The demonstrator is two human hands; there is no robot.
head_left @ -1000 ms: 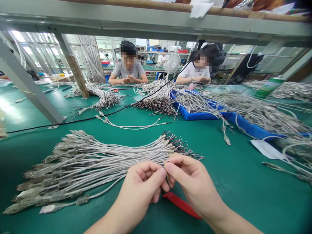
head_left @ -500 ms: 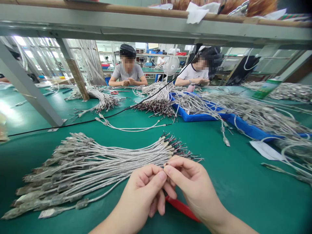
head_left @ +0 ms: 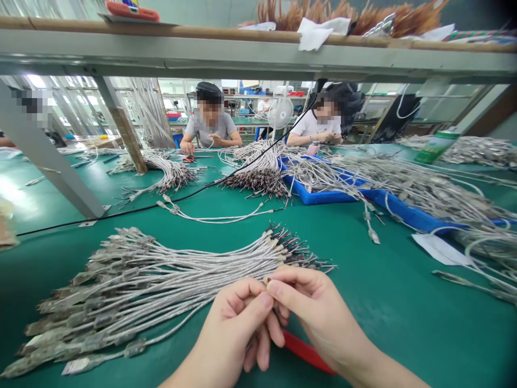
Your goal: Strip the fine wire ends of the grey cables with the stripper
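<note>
- Nearest us, a red curved handle (head_left: pixel 309 354) lies on the smooth green work surface (head_left: pixel 412 328), partly covered by the hands above it.
- We see the left hand (head_left: pixel 242 328) with thumb and forefinger drawn narrow; its fingertips meet the right hand's, and whether they grip anything we cannot tell.
- The right hand (head_left: pixel 313 299) pinches a tiny brownish piece (head_left: pixel 267 280) between thumb and forefinger, above the surface; it may be a wire end, but fingers hide most of it.
- Just behind the hands we find a broad bundle of silver-white braided cables (head_left: pixel 194 272), translucent grey plugs toward the surface's left edge, dark bare wire ends toward its middle.
- Beyond it lie a few loose white cables (head_left: pixel 218 218) and a long thin black cord (head_left: pixel 133 212).
- Toward the right edge we have a white paper sheet (head_left: pixel 438 249) and shallow blue plastic trays (head_left: pixel 323 198) heaped with cables.
- Near the far edge are orange-red-handled scissors (head_left: pixel 188 159), close to a seated co-worker's hand (head_left: pixel 187 147).
- Past that edge stands a round white fan (head_left: pixel 280 112).
</note>
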